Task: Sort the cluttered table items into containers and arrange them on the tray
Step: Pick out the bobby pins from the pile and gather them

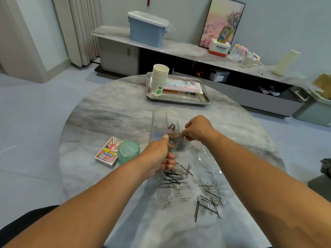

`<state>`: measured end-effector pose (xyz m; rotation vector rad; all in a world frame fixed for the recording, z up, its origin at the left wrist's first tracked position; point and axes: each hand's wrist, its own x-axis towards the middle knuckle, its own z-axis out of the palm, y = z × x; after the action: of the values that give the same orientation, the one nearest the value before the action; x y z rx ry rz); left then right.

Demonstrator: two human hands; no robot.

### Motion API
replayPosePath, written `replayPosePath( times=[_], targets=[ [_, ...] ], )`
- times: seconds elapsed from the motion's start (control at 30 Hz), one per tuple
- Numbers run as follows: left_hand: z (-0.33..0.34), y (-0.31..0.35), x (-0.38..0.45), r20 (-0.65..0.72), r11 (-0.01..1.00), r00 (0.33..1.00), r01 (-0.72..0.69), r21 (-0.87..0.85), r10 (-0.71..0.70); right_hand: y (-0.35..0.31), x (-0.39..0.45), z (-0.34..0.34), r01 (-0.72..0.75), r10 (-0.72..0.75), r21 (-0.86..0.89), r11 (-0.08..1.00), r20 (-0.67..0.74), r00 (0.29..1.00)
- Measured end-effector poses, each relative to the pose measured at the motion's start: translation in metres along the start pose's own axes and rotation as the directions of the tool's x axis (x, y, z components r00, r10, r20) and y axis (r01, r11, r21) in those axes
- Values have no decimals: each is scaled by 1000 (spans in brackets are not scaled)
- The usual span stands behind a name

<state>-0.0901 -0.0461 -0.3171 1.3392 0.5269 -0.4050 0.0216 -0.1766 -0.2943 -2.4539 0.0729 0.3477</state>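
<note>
A clear plastic divided organizer [162, 120] stands mid-table with a few small items inside. My left hand [159, 158] grips its near front edge, thumb on the rim. My right hand [197, 128] pinches something small at the organizer's right front rim; what it is I cannot tell. Silver paper clips [211, 188] and black bobby pins [172, 179] lie scattered on the table in front of me. A steel tray [204, 100] at the far side holds a stack of paper cups [159, 79] and pink packets [182, 85].
A card box [108, 152] and a green round lid-like object [128, 152] sit left of my left hand. A clear round dish [207, 157] lies under my right forearm. The round marble table [111, 111] ends near the tray; a low cabinet stands behind.
</note>
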Motion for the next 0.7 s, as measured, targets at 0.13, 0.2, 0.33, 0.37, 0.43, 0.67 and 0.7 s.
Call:
replayPosePath(
  times=[0.13, 0.2, 0.33, 0.37, 0.43, 0.67, 0.7],
  targets=[
    [-8, -6, 8, -22, 986, 997, -65, 152, 69, -5, -6, -3, 90, -102, -167, 982, -67, 993],
    [-16, -14, 16, -15, 845, 982, -155, 512, 189, -3, -13, -9, 112, -141, -198, 974, -139, 980],
    [-22, -29, 20, 130, 465, 959, -238, 853, 252, 20, -46, -4, 190, -168, -272, 943, 103, 980],
    [-22, -32, 22, 158, 421, 952, -259, 869, 261, 29, -56, 3, 240, -172, -304, 922, 232, 957],
    [-21, -38, 25, 188, 349, 940, -284, 893, 283, 47, -69, 18, 356, -191, -434, 828, 379, 906],
    [-18, -40, 29, 160, 341, 936, -268, 901, 314, 73, -75, 25, 365, -202, -495, 788, 352, 914],
    [-18, -41, 29, 161, 360, 939, -269, 893, 303, 75, -76, 24, 342, -186, -481, 807, 344, 920]
  ],
)
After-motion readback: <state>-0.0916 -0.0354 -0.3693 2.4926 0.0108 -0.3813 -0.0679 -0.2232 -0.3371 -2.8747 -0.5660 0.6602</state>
